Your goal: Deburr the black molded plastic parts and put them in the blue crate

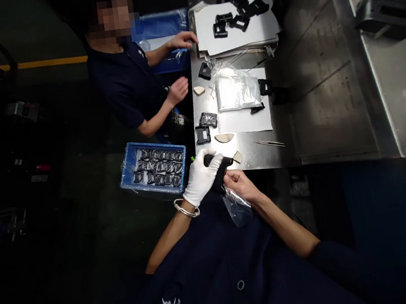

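My left hand [202, 176], in a white glove, grips a black part [218, 178] near the table's front edge. My bare right hand [241, 185] is closed at the part's right side, its fingers pinching a clear plastic bag [238, 207] that hangs below. Just past the hands lie a small beige piece [237, 157] and a larger curved beige piece [224, 138]. Two black parts, one open-framed [203, 134] and one wrapped [208, 119], rest near the table's left edge. Tweezers [269, 143] lie to the right.
A blue bin [126, 173] of wrapped black parts stands at the left. Another person [121, 88] is at the table's left side. Clear bags [236, 88] lie on white paper. Black parts top a paper stack [211, 37]; a black device [388, 13] sits far right.
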A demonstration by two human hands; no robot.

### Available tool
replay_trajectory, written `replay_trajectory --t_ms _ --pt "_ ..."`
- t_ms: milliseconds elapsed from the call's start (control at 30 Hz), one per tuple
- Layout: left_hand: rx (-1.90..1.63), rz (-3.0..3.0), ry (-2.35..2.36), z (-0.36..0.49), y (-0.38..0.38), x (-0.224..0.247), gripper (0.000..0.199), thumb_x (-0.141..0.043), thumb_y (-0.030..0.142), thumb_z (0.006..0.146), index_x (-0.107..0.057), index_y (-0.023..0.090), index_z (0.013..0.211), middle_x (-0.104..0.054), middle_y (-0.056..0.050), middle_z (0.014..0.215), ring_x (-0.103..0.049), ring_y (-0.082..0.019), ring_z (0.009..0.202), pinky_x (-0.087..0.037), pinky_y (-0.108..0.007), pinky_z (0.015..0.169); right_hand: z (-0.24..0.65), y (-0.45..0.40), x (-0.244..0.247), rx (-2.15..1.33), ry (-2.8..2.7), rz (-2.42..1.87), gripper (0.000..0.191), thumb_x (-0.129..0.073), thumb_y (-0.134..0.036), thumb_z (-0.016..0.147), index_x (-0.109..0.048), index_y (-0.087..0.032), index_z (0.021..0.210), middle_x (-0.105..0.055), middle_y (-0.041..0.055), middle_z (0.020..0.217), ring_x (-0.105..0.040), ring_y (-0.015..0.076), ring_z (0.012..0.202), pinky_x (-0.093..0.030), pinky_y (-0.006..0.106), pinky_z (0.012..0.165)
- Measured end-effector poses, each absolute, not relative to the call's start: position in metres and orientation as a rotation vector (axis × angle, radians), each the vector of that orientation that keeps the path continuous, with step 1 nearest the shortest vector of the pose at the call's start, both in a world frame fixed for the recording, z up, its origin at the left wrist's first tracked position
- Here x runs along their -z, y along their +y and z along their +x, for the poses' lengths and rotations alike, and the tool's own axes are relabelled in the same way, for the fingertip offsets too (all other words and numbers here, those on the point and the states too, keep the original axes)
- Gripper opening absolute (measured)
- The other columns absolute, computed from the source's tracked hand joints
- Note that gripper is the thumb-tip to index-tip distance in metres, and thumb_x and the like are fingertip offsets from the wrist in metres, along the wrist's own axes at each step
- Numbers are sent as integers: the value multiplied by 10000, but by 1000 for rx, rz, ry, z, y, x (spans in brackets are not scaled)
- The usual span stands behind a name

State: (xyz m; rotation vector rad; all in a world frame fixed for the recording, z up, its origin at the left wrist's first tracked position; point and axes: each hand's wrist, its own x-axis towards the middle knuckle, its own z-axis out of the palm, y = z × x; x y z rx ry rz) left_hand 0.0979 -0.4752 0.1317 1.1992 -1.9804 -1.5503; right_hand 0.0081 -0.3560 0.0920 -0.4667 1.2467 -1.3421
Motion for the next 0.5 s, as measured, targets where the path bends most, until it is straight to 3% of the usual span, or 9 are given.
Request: replay_trajectory --t_ms 133,233,400,500 --pt "1849 1057 -1983 105 -475 -140 806 -809 324 741 -398 181 1420 -590 -122 1314 -614 -241 1168 -495 -401 1045 -6 -358 -90 1370 1267 -438 594 -736 -714 674 -461 -194 591 -325 -78 477 -257 48 417 -185 214 393" --pt "2044 888 -1955 108 -472 -146 1119 -857 278 682 -146 213 1545 -529 -147 1398 -579 -263 1243 -475 -436 1086 -15 -357 -87 1381 1270 -408 600 -756 -691 672 -431 -196 570 -320 -77 486 -263 46 416 -187 214 383" --pt "2161 728 -1913 108 -468 -151 1243 -838 192 679 29 263 1567 -528 -152 1402 -597 -269 1235 -513 -427 1052 -16 -357 -84 1381 1217 -319 592 -735 -713 675 -412 -222 605 -311 -90 446 -257 52 348 -219 224 333" --pt "2112 727 -1978 110 -468 -149 1249 -821 152 679 46 259 1571 -470 -170 1466 -546 -279 1310 -459 -439 1115 -13 -356 -84 1358 1184 -269 599 -732 -737 651 -418 -228 623 -318 -91 439 -255 52 343 -242 226 336"
